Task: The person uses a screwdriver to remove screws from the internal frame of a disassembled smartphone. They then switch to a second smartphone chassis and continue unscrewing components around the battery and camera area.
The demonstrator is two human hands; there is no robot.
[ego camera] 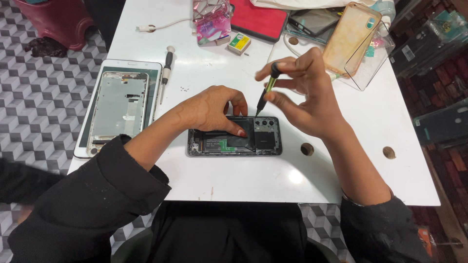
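Opened phone (235,137) lies mid-desk (243,175). Our left hand (212,109) presses spread fingers on it. Our right hand (304,92) pinches a screwdriver (266,93) at 1 o'clock, tip probably touching. It looks stiff but breakable; we'd hold its edges.

The opened phone (235,137) lies flat on the white table (273,175), back cover off (dark innards exposed); the green-handled screwdriver (266,90) stands tilted, tip at its top edge.

White table top (243,180) looks like smooth, slightly glossy laminate. The opened dark phone (234,138) shows matt black plastic inside plus a green circuit board. Thin screwdriver (266,95) has a metal shaft, the bare silver phone frame (118,111) is dull metal, and the sleeves (92,204) are matt black cloth.
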